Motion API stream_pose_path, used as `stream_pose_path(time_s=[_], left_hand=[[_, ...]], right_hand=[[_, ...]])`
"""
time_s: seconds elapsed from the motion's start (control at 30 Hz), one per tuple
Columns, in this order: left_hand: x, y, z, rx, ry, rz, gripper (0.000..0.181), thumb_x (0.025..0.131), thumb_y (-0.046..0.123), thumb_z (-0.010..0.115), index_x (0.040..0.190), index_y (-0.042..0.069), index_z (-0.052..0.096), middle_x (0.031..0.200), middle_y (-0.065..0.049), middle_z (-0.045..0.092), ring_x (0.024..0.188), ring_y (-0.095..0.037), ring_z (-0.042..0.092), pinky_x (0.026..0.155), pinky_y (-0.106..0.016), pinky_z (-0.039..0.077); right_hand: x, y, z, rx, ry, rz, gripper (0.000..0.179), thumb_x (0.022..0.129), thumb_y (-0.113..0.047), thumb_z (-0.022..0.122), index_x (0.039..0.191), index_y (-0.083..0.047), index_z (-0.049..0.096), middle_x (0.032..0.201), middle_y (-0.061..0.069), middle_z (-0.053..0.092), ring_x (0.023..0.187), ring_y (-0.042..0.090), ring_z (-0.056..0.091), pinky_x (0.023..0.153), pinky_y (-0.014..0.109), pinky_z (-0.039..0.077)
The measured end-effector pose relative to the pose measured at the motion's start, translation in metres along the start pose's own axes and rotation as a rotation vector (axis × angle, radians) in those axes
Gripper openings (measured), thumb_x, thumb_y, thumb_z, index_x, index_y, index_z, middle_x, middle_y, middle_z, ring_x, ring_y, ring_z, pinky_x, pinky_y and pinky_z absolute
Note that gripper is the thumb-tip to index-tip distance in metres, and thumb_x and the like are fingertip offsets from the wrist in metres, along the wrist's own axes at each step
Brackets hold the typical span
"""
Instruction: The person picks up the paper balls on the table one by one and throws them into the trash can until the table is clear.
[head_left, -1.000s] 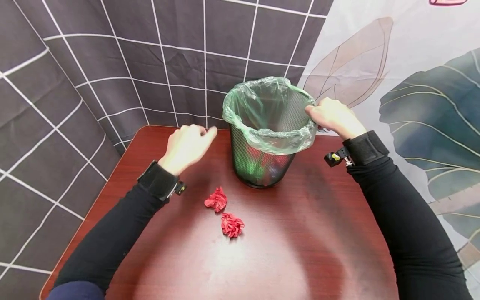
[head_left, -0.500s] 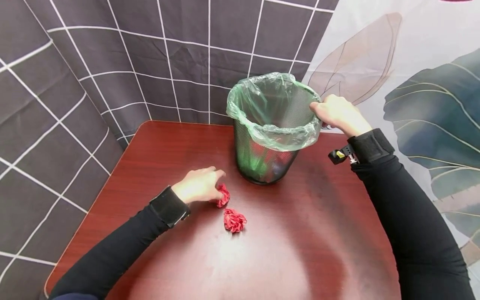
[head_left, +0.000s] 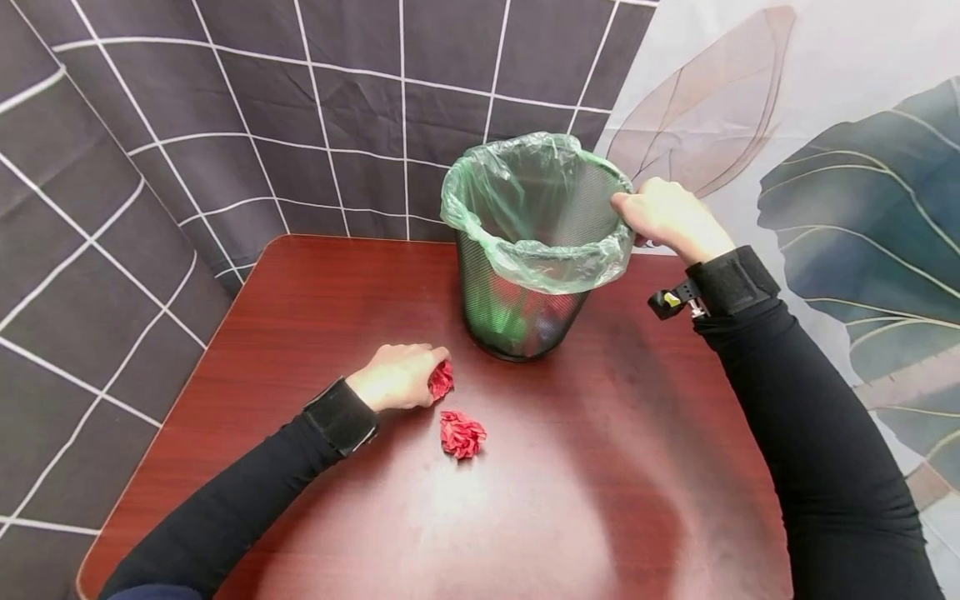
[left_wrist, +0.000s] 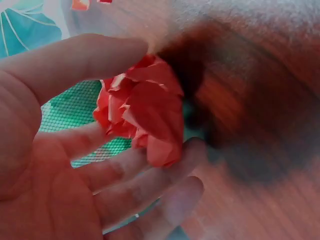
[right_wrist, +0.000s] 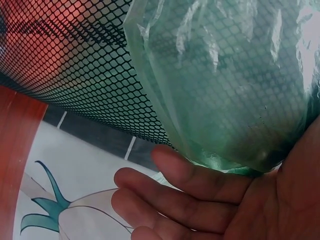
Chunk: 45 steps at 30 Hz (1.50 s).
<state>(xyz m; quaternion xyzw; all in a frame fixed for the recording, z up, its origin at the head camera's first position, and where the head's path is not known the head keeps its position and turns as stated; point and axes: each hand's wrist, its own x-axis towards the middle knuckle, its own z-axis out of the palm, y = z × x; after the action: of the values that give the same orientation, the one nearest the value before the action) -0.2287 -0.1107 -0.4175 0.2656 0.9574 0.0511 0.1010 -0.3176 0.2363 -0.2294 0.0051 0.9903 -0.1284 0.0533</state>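
Note:
My left hand is low over the table and pinches a crumpled ball of red paper between thumb and fingers. Just in front of it, nearer to me, lies a second crumpled red paper ball. At the back, a black mesh wastebasket with a green plastic bag liner folded over its rim stands upright. My right hand grips the rim on the right, thumb over the top and fingers outside against the liner. Red and green contents show through the mesh.
The reddish-brown wooden table ends at a dark grid-patterned cloth behind and to the left. A pale cloth with leaf prints hangs at the right, close to my right arm.
My left hand has come down toward me from beside the wastebasket and taken hold of the farther red paper ball. The right hand keeps its grip on the rim.

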Motion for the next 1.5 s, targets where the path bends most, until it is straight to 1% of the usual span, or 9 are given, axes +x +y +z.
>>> stream_pose_path(time_s=[0.33,0.43,0.57,0.73,0.9,1.07,1.2,1.33,1.5], left_hand=[[0.000,-0.010,0.002,-0.078,0.120,-0.023,0.042,0.078,0.040,0.076,0.109,0.015,0.064,0.088,0.001,0.065,0.077,-0.020,0.061,0.069,-0.043,0.051],[-0.002,-0.009,-0.005,-0.093,0.189,-0.030,0.038,0.079,0.043,0.072,0.106,0.017,0.063,0.083,0.002,0.061,0.072,-0.018,0.058,0.065,-0.040,0.048],[-0.003,-0.006,-0.020,-0.090,0.309,-0.037,0.038,0.081,0.048,0.066,0.107,0.020,0.063,0.088,0.003,0.063,0.075,-0.018,0.062,0.066,-0.042,0.049],[-0.004,0.000,-0.047,-0.094,0.465,-0.032,0.028,0.083,0.048,0.062,0.100,0.026,0.064,0.089,0.007,0.064,0.076,-0.018,0.065,0.064,-0.045,0.050],[-0.008,0.009,-0.084,-0.134,0.643,0.014,0.014,0.084,0.042,0.062,0.091,0.029,0.064,0.083,0.012,0.060,0.071,-0.014,0.061,0.058,-0.041,0.047],[-0.012,0.019,-0.122,-0.173,0.825,0.089,0.014,0.083,0.037,0.060,0.086,0.025,0.066,0.074,0.010,0.058,0.065,-0.012,0.057,0.053,-0.037,0.042],[-0.012,0.026,-0.148,-0.206,0.927,0.117,0.020,0.083,0.038,0.058,0.085,0.020,0.067,0.070,0.006,0.056,0.063,-0.013,0.053,0.053,-0.037,0.038],[-0.008,0.034,-0.167,-0.223,0.948,0.090,0.024,0.087,0.039,0.057,0.090,0.018,0.069,0.075,0.004,0.061,0.067,-0.014,0.056,0.058,-0.039,0.041],[0.001,0.041,-0.188,-0.202,0.868,-0.011,0.032,0.088,0.041,0.055,0.108,0.022,0.072,0.097,0.004,0.071,0.085,-0.018,0.064,0.070,-0.044,0.048]], right_hand=[[0.000,-0.004,0.001,0.007,0.017,-0.008,0.052,0.096,-0.045,0.033,0.081,-0.009,0.067,0.071,0.005,0.070,0.076,0.026,0.064,0.070,0.042,0.044],[-0.001,-0.004,0.001,0.015,0.015,-0.003,0.052,0.097,-0.046,0.034,0.082,-0.009,0.067,0.072,0.006,0.070,0.079,0.027,0.064,0.069,0.042,0.044],[-0.002,-0.002,0.001,0.025,0.022,0.005,0.053,0.097,-0.047,0.034,0.082,-0.008,0.068,0.074,0.007,0.071,0.084,0.029,0.064,0.072,0.043,0.044],[-0.004,-0.001,0.001,0.031,0.023,0.003,0.053,0.097,-0.047,0.034,0.083,-0.008,0.067,0.073,0.006,0.070,0.083,0.028,0.064,0.071,0.042,0.044],[-0.007,0.000,0.000,0.041,0.025,0.003,0.053,0.097,-0.048,0.035,0.082,-0.008,0.067,0.070,0.004,0.069,0.080,0.028,0.063,0.071,0.042,0.043],[-0.008,0.000,0.000,0.047,0.034,0.013,0.052,0.097,-0.048,0.035,0.082,-0.009,0.066,0.071,0.004,0.068,0.082,0.028,0.063,0.071,0.041,0.043],[-0.009,0.001,0.000,0.043,0.037,0.010,0.052,0.097,-0.047,0.035,0.082,-0.008,0.066,0.073,0.006,0.070,0.079,0.027,0.063,0.070,0.040,0.043],[-0.009,0.002,0.001,0.041,0.032,0.008,0.051,0.097,-0.046,0.035,0.082,-0.009,0.066,0.076,0.009,0.072,0.075,0.026,0.063,0.069,0.041,0.043],[-0.009,-0.001,0.003,0.055,0.033,0.008,0.051,0.097,-0.047,0.035,0.081,-0.009,0.066,0.076,0.008,0.071,0.078,0.027,0.063,0.070,0.042,0.044]])
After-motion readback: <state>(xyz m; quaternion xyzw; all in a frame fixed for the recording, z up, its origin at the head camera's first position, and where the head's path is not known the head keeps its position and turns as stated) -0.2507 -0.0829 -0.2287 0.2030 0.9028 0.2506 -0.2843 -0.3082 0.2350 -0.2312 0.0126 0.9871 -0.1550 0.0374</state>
